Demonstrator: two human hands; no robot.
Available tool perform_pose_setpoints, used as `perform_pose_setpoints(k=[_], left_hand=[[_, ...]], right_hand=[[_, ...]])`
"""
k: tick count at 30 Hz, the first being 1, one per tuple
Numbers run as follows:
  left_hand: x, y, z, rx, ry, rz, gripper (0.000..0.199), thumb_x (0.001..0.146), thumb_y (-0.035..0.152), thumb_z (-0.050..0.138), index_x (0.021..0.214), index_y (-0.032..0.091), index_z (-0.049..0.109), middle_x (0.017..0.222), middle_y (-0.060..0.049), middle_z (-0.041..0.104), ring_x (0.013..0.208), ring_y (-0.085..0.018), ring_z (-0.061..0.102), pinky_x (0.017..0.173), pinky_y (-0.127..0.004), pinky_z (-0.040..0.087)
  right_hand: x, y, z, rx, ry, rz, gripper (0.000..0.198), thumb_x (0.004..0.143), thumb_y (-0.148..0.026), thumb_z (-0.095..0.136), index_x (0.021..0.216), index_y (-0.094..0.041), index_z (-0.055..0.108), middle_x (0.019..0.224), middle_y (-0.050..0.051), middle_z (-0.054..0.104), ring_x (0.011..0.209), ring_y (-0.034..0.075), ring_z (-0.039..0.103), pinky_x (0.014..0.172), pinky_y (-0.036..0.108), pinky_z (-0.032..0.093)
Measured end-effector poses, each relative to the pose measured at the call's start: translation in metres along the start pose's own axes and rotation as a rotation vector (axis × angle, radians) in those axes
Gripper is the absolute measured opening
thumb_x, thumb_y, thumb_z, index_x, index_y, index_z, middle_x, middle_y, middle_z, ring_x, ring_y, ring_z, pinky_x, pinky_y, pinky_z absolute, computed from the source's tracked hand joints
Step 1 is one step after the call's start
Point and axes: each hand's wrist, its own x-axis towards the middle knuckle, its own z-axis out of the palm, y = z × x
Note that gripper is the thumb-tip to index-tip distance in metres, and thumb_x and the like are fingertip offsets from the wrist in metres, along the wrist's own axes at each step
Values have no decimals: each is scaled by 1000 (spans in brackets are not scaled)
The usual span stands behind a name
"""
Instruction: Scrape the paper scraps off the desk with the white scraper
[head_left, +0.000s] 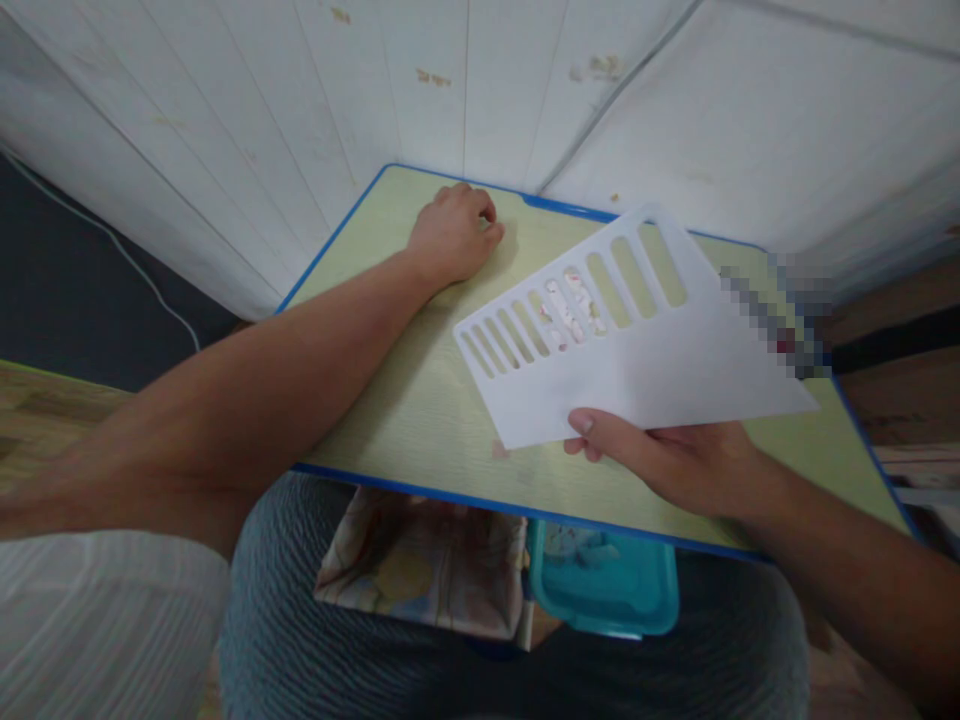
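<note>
My right hand [667, 455] grips a thin white plastic board [600, 390] by its lower edge, thumb on top and fingers underneath. The board is tilted above the table and has a row of rounded slots that widen from left to right. A white piece with a small coloured pattern [568, 310] shows through the middle slots; the rest of it is hidden. My left hand [456, 232] rests near the table's back edge, to the left of the board. Its fingers are curled in, and I cannot see whether anything is inside.
The pale yellow-green table [420, 400] has a blue rim and stands against a white panelled wall [360, 90]. By my lap are a patterned fabric item [420, 570] and a turquoise container [607, 585]. A cable [622, 95] runs down the wall. A blurred patch covers something at right.
</note>
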Motion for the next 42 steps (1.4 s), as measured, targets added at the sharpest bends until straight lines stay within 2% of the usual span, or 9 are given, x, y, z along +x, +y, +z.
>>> perform_pose_setpoints(k=[3, 7, 11, 16, 24, 29, 34, 39, 42], left_hand=[[-1, 2, -1, 3, -1, -11, 25, 109, 34, 62, 123, 29, 82, 143, -13, 75, 139, -35, 62, 124, -53, 49], [-1, 4, -1, 8, 0, -7, 25, 108, 34, 62, 122, 29, 82, 144, -13, 75, 140, -37, 63, 124, -54, 50], [-2, 5, -2, 11, -5, -3, 29, 108, 32, 61, 126, 25, 83, 145, -16, 74, 142, -37, 62, 124, -54, 49], [-2, 5, -2, 5, -9, -27, 29, 108, 37, 60, 126, 30, 82, 146, -9, 73, 137, -32, 61, 125, -49, 48], [1, -2, 3, -52, 3, 4, 24, 106, 40, 59, 118, 34, 80, 146, -8, 74, 136, -34, 56, 126, -56, 45], [3, -5, 2, -37, -4, 25, 27, 106, 41, 58, 119, 34, 80, 144, -7, 75, 134, -33, 57, 126, -54, 46], [3, -7, 3, -10, -6, 23, 27, 107, 40, 59, 121, 30, 80, 145, -10, 75, 133, -34, 61, 125, -56, 48], [3, -9, 4, -37, 14, 38, 23, 106, 39, 60, 116, 31, 79, 142, -10, 76, 133, -35, 61, 124, -59, 48], [3, -8, 4, -34, 11, 30, 26, 106, 42, 59, 118, 31, 80, 142, -10, 75, 133, -34, 60, 125, -58, 47]], right_hand=[[-2, -4, 1, -12, -49, -42, 31, 107, -31, 77, 77, -35, 79, 75, -6, 85, 67, 23, 80, 77, 37, 67], [-4, -6, 2, 2, -101, -52, 30, 109, -33, 76, 80, -35, 81, 85, -7, 89, 76, 22, 84, 82, 36, 67], [-2, -10, 4, -5, -103, -27, 27, 110, -35, 75, 85, -34, 85, 72, -5, 83, 71, 24, 81, 81, 37, 69], [-1, -17, 2, 53, -151, 22, 25, 105, -38, 78, 81, -35, 86, 83, -3, 89, 82, 26, 85, 78, 35, 71], [-2, 3, -12, 182, 125, 256, 35, 99, -36, 86, 66, -31, 77, 65, -1, 80, 59, 26, 80, 60, 39, 71], [1, -1, -14, 173, -68, 193, 35, 102, -34, 84, 68, -32, 78, 68, -1, 81, 63, 26, 81, 63, 39, 71], [0, -3, -10, 124, -28, 82, 35, 102, -24, 81, 68, -32, 76, 67, -4, 80, 64, 23, 81, 73, 34, 71], [-1, -4, -10, 155, -78, 141, 34, 105, -30, 81, 71, -32, 79, 69, -2, 82, 66, 25, 82, 67, 36, 70], [-2, -9, -8, 171, -117, 90, 31, 105, -30, 80, 75, -33, 82, 76, -3, 86, 69, 23, 83, 73, 36, 72]])
